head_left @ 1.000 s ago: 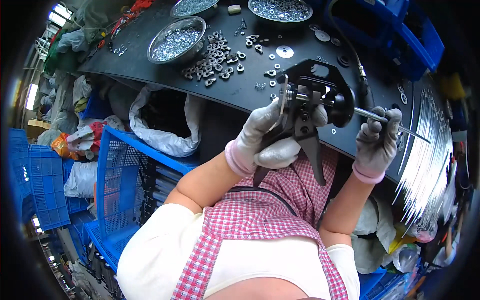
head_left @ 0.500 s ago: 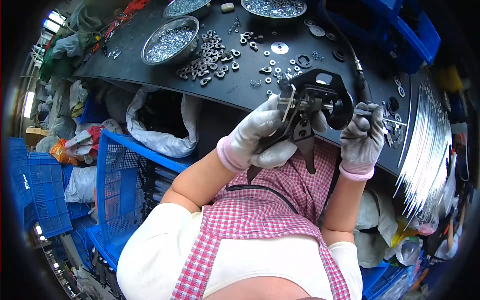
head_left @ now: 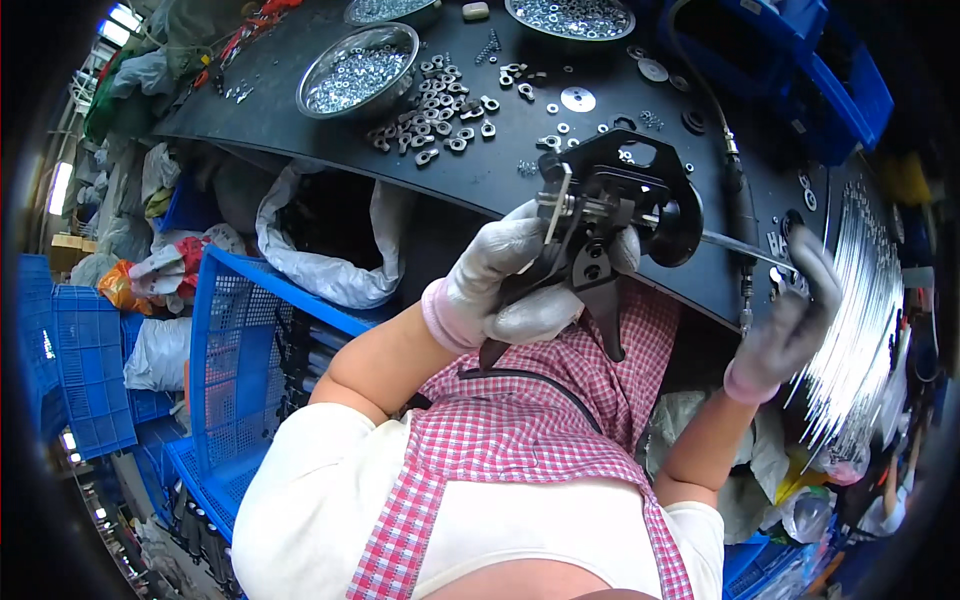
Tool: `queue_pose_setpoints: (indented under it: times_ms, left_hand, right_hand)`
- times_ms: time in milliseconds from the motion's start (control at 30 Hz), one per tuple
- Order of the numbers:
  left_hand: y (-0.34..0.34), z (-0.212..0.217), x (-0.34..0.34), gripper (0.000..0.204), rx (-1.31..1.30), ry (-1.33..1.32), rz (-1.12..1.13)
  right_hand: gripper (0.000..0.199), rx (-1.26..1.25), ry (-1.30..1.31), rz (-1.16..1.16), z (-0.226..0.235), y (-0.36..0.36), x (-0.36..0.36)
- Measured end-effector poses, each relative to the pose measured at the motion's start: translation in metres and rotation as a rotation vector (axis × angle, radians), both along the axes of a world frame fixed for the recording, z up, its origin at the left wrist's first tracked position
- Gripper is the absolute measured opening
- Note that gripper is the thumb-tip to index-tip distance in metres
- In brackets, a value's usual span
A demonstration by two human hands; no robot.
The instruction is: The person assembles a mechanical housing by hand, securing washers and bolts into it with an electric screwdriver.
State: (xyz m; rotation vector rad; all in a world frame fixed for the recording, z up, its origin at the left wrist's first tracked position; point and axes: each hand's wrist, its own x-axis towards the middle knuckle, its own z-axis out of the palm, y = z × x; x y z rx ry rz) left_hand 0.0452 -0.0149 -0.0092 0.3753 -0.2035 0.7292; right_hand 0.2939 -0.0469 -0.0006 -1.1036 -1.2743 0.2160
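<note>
My left hand (head_left: 520, 285), in a grey-coated glove, grips a black caulking gun (head_left: 600, 270) by its handle and trigger, above the table's front edge. A steel rod (head_left: 735, 245) runs out of the gun to the right, past a round black plate (head_left: 675, 225). My right hand (head_left: 790, 315), gloved too, is at the rod's far end with its fingers stretched out. It is slightly blurred, and I cannot tell whether its palm touches the rod. Behind the rod hangs or lies a slim dark tool (head_left: 745, 215) on a hose.
Steel bowls (head_left: 355, 75) of small metal parts stand on the dark table (head_left: 260, 115). Loose ring-ended pieces (head_left: 440, 110), washers and springs lie about. A bundle of long bright rods (head_left: 850, 330) is at the right, blue bins (head_left: 830, 90) behind it. A blue crate (head_left: 240, 350) stands at left.
My right hand has moved right, and its curled fingers have straightened. More of the rod and the hose tool shows. My left hand still holds the gun, and the view has shifted slightly.
</note>
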Motion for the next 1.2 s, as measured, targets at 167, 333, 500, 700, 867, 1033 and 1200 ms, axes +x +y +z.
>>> queue_pose_setpoints:
  times_ms: [167,333,500,700,867,1033,1200]
  left_hand:
    - [-0.003,0.0,-0.004,0.063,-0.038,0.072,-0.039]
    - [-0.008,-0.005,-0.013,0.065,-0.075,0.03,-0.164]
    - [-0.009,-0.015,-0.02,0.067,-0.147,0.057,-0.267]
    - [-0.01,-0.016,-0.016,0.066,-0.161,0.046,-0.276]
    - [-0.014,-0.025,-0.018,0.061,-0.062,0.097,-0.329]
    - [-0.023,-0.031,-0.015,0.064,-0.135,0.036,-0.349]
    - [-0.022,-0.028,-0.017,0.063,-0.155,0.015,-0.384]
  right_hand:
    - [0.03,0.164,-0.903,0.1,-0.001,0.006,0.006]
    - [0.028,-0.052,-0.968,0.253,0.03,-0.007,0.003]
    - [0.03,-0.843,-0.221,0.874,0.039,-0.012,0.009]
    - [0.032,-0.316,-0.92,0.314,0.027,-0.025,0.001]
    - [0.039,-1.051,-0.033,0.878,0.026,-0.031,0.014]
    - [0.039,-0.594,-0.751,0.541,0.016,-0.038,0.012]
    - [0.036,-0.848,-0.263,0.743,0.016,-0.043,0.007]
